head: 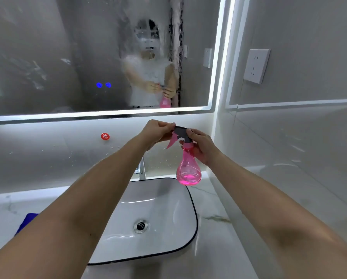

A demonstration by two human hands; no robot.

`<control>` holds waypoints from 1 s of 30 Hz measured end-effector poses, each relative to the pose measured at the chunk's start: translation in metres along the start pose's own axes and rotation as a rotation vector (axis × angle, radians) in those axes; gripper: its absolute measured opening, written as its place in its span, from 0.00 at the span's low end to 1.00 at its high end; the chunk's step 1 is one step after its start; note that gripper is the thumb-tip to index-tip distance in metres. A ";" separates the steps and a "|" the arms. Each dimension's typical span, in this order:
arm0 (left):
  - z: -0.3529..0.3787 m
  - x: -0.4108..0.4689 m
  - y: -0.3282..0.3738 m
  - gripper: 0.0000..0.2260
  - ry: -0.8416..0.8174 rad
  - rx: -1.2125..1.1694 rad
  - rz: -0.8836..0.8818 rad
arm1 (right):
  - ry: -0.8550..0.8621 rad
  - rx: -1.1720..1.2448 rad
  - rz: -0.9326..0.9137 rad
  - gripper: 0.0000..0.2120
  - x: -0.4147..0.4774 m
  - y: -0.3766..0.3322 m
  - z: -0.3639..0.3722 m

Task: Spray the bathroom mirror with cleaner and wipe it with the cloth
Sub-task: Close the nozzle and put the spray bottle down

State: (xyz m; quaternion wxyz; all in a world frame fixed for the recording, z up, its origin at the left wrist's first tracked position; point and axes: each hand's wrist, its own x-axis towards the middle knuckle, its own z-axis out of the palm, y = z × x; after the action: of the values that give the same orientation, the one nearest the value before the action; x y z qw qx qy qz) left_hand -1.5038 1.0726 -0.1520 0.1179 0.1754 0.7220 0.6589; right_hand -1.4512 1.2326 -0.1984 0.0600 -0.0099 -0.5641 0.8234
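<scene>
Pink spray bottle (pixel 188 170) is hanging in the air over the back edge of the sink (pixel 195 218), just below the mirror (pixel 48 47); right hand (pixel 200 146) is gripping it round the neck, fingers curled under the grey head. Left hand (pixel 158 130) is pinching the nozzle tip (pixel 178 129) between thumb and fingers, looks like it's adjusting the spray setting rather than firing. Bottle is showing only a little liquid at the bottom. Mirror glass is looking hazy, streaks and droplets across the middle and left, so I'm guessing some spray is already on, can't say how much. Blue cloth (pixel 26 220) is lying on the counter (pixel 219 254) left of the sink, half hidden by the left forearm, nobody touching it. Spraying is looking maybe partway; the wipe is all left to do
</scene>
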 end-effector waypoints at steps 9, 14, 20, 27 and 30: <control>0.016 0.013 -0.050 0.15 0.040 0.007 -0.063 | 0.127 -0.126 0.036 0.03 0.010 0.034 -0.026; 0.008 0.030 -0.070 0.24 -0.098 0.075 -0.177 | 0.159 -0.024 0.030 0.03 0.027 0.048 -0.035; 0.010 0.040 -0.113 0.30 -0.461 0.307 -0.352 | 0.195 0.109 0.032 0.04 0.057 0.056 -0.033; 0.009 0.052 -0.130 0.18 -0.332 0.256 -0.244 | 0.207 -0.057 0.078 0.07 0.079 0.073 -0.020; -0.005 0.061 -0.138 0.13 -0.328 0.221 -0.249 | 0.025 -0.142 0.214 0.09 0.084 0.082 -0.017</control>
State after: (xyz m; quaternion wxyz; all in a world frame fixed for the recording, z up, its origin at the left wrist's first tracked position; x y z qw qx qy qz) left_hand -1.5751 1.0832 -0.2851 0.2943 0.2015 0.7768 0.5189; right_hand -1.5404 1.2281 -0.2768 -0.0221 -0.0844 -0.6158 0.7830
